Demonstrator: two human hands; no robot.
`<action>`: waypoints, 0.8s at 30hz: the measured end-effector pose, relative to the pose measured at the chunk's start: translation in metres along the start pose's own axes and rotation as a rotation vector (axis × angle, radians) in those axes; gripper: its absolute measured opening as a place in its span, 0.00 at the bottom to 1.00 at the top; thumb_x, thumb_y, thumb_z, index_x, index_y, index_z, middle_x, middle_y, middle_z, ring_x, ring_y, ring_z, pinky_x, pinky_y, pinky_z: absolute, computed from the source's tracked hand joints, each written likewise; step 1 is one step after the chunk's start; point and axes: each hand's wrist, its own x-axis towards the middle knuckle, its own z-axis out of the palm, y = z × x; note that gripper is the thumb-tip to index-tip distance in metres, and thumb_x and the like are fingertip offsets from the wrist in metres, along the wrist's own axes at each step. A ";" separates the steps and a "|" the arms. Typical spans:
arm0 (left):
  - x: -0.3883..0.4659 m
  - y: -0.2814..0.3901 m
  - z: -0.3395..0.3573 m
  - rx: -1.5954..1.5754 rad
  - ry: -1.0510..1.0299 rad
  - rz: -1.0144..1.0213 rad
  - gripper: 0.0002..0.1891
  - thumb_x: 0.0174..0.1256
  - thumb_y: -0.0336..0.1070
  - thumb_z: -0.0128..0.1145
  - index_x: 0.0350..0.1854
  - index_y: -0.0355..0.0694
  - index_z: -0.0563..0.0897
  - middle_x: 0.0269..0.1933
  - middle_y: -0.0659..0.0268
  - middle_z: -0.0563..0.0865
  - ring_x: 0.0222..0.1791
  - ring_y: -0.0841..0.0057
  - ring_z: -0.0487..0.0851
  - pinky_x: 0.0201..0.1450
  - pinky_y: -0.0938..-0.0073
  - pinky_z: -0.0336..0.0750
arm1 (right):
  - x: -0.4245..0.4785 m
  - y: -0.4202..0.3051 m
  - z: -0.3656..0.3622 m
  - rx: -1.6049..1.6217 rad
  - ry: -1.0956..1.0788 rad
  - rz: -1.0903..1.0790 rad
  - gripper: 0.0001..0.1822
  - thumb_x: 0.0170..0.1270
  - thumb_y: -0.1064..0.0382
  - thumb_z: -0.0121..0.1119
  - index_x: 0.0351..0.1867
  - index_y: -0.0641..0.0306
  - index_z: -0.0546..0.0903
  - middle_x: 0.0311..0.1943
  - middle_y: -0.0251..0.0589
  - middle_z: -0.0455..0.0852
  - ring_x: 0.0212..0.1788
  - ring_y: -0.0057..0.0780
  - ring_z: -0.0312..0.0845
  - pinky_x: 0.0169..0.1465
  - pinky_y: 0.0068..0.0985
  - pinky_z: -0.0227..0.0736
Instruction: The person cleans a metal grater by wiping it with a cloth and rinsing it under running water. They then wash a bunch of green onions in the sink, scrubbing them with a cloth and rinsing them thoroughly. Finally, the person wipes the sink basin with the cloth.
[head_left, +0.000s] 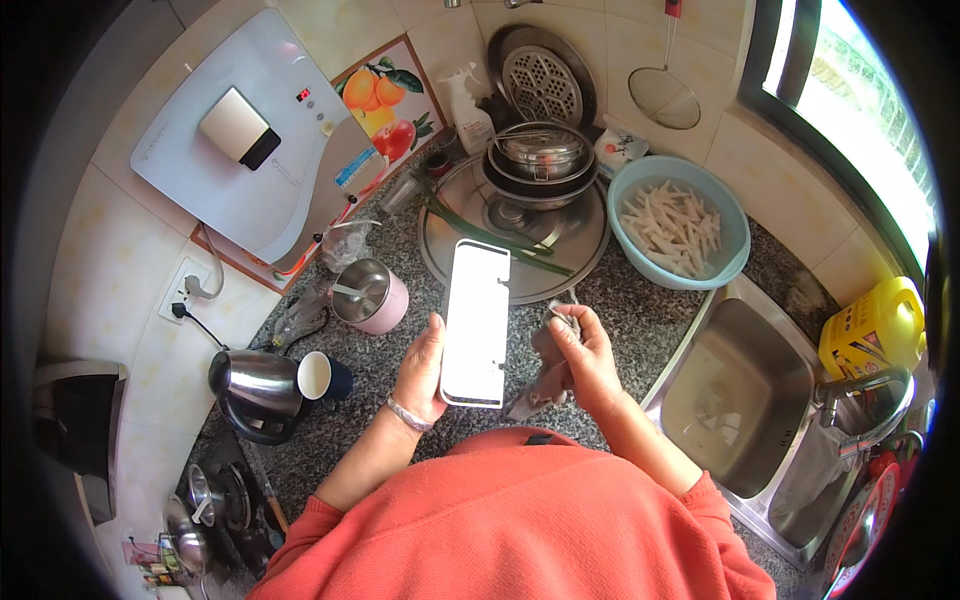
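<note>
A white, oblong plastic piece (475, 330) with small notches along its right side stands out brightly over the counter. My left hand (421, 367) grips it by its lower left edge, with the thumb along the side; the fingers are hidden behind it. In my right hand (589, 356) a crumpled grey cloth (541, 386) is pinched between thumb and fingers. The cloth hangs down toward the granite counter (637, 330), apart from the white piece. Just beyond both hands lies a large round metal lid (442, 259) with green scallion stalks (551, 262) across it.
Left are a pink steel-lined mug (386, 304), an electric kettle (255, 386) and a paper cup (315, 375). To the right stand a blue basin (739, 232) of pale chicken feet in water, a steel sink (780, 360) and a yellow jug (874, 330). Stacked metal bowls (540, 157) stand behind.
</note>
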 end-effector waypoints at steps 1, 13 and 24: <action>0.000 0.000 0.003 0.012 -0.001 0.003 0.32 0.69 0.62 0.46 0.57 0.34 0.74 0.49 0.61 0.83 0.48 0.74 0.83 0.51 0.72 0.79 | -0.008 -0.013 0.009 -0.035 -0.036 -0.086 0.23 0.67 0.56 0.59 0.58 0.62 0.68 0.34 0.39 0.81 0.25 0.21 0.76 0.24 0.18 0.71; -0.005 -0.004 0.019 -0.068 -0.230 0.015 0.34 0.54 0.55 0.68 0.57 0.38 0.73 0.50 0.65 0.81 0.47 0.76 0.81 0.51 0.74 0.79 | 0.029 -0.029 0.050 -0.795 0.050 -1.056 0.13 0.51 0.70 0.58 0.41 0.60 0.76 0.37 0.45 0.77 0.38 0.47 0.75 0.42 0.39 0.72; 0.005 0.006 0.002 -0.134 -0.200 0.077 0.29 0.52 0.47 0.72 0.54 0.39 0.76 0.47 0.66 0.83 0.47 0.76 0.82 0.51 0.73 0.79 | -0.010 -0.030 0.064 -0.825 -0.403 -0.829 0.14 0.53 0.70 0.61 0.42 0.60 0.74 0.34 0.46 0.79 0.39 0.46 0.79 0.41 0.36 0.77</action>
